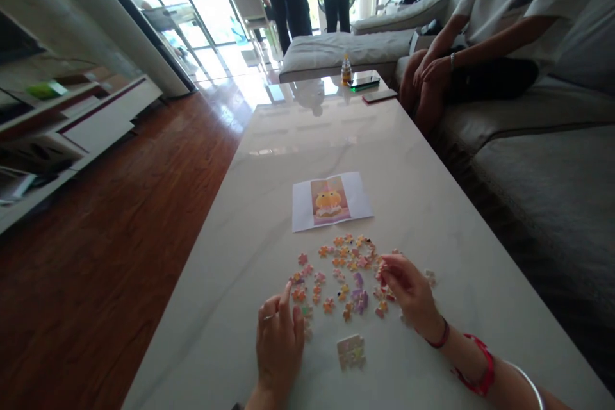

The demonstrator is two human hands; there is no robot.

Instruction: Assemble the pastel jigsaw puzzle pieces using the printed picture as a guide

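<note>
Several small loose puzzle pieces (343,269) lie scattered on the white marble table (336,141). My left hand (279,338) rests on the table at the left edge of the scatter, its forefinger stretched out and touching a piece. My right hand (408,291) is curled over the right side of the scatter, its fingertips pinched on a piece. A small joined block of pieces (351,352) lies between my wrists. A white sheet with the reference picture (330,200) lies just beyond the pieces.
A person sits on the grey sofa (538,160) at the right, hands on knees (432,73). A small bottle (346,70) and two phones (369,86) sit at the table's far end. Two people stand by the windows. Wooden floor lies to the left.
</note>
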